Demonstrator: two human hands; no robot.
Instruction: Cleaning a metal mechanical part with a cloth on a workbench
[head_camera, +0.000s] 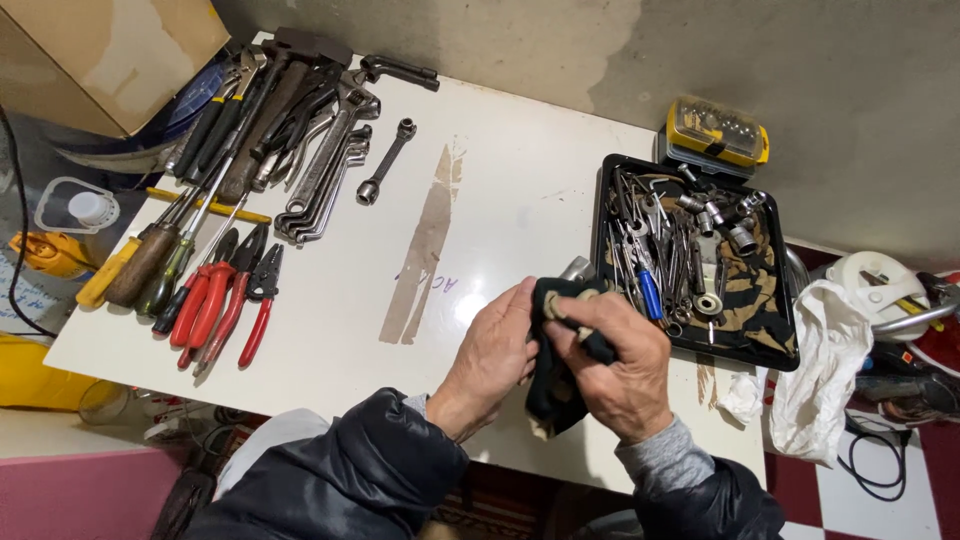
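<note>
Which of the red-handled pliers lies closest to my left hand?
The rightmost pair, with black jaws, at the end of the row. The other red-handled pliers lie farther from the left hand.

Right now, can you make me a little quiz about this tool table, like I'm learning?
1. True or false: both hands are gripping a dark cloth.
2. Which side of the white table has the red-handled pliers: the person's left or right?
3. What holds the small sockets and keys: A) black tray, B) cardboard box, C) plastic bag?

Key:
1. True. The left hand and right hand hold the dark cloth around a metal part.
2. Left. The red-handled pliers lie on the white table.
3. A, the black tray.
</note>
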